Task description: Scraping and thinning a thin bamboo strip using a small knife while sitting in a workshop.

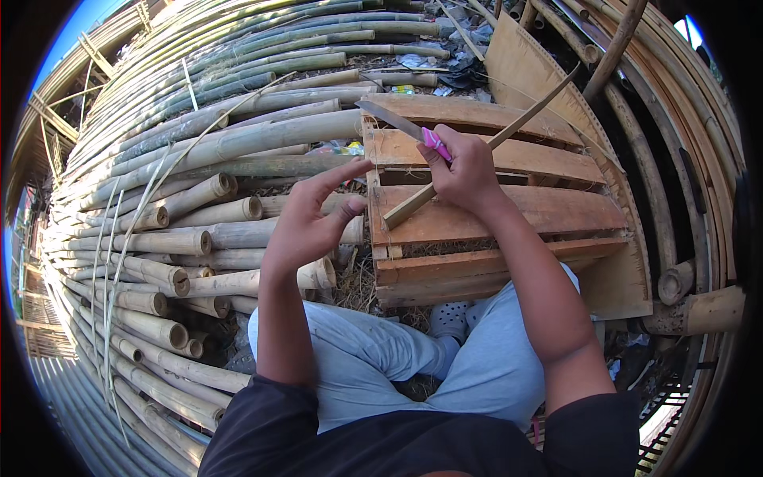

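Many long bamboo poles [262, 141] lie piled at the left and at the far side. Beside them is 1 wooden crate [540, 208] made of slats. 1 narrow bamboo strip [410, 207] runs slantwise across the crate's top. The left hand [306, 226] is near the crate's left edge – its thumb and index finger are spread apart. The right hand [467, 168], over the strip, is closed around the pink handle of 1 knife [407, 127] – whether it also touches the strip, I cannot tell.

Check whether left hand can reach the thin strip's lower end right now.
Probably yes: the left hand is open and empty, left of the thin strip, with nothing visible between it and that end. The knife in the right hand sits higher in the picture.
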A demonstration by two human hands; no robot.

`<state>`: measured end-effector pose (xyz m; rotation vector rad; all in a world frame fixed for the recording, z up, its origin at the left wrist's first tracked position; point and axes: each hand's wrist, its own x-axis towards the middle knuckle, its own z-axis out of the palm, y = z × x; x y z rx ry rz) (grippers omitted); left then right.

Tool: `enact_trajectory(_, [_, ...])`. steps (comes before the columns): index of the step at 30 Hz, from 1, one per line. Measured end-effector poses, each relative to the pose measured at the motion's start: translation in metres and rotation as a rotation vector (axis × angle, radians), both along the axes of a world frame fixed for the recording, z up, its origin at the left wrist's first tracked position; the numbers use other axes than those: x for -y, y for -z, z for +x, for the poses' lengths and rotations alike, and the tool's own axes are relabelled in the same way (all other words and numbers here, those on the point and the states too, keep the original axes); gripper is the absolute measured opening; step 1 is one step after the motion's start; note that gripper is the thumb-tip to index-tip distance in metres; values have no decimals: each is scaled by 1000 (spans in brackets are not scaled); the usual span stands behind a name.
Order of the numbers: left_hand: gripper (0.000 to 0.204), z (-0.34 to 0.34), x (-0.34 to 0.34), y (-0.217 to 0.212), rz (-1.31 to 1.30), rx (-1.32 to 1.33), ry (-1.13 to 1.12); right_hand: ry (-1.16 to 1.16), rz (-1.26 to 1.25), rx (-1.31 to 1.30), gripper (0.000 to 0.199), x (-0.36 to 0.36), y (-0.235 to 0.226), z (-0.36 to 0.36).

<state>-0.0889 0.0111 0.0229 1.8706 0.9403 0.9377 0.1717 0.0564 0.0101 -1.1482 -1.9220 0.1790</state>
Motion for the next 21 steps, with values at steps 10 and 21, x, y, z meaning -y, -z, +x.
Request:
enact_trajectory(10, [34,72,17,14,191,-289,-58,-40,-160,-52,39,4,-7,15])
enact_trajectory(21, [35,62,11,14,309,-326,64,477,-687,106,42,8,-37,91])
